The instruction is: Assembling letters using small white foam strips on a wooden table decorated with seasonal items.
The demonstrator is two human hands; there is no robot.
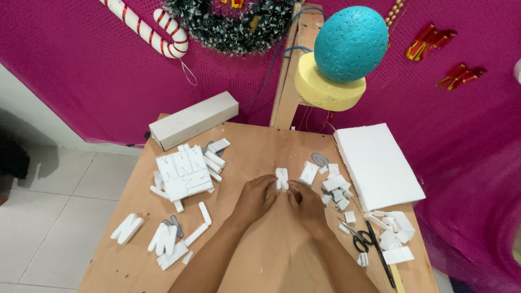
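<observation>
Both my hands meet at the middle of a brown wooden table (255, 146). My left hand (254, 198) and my right hand (305, 205) together pinch a small white foam cutout piece (281, 178), held upright between the fingertips. Another white foam cutout (309, 172) lies just to the right of it. A square foam sheet with drawn letter outlines (183, 173) lies to the left, with loose foam strips around it.
Black-handled scissors (364, 237) and foam scraps (395, 230) lie at the right front. A thick white foam slab (377, 163) sits at the right, a long grey box (192, 119) at the back left. A teal foam ball on a yellow disc (342, 54) hangs on a wooden stand.
</observation>
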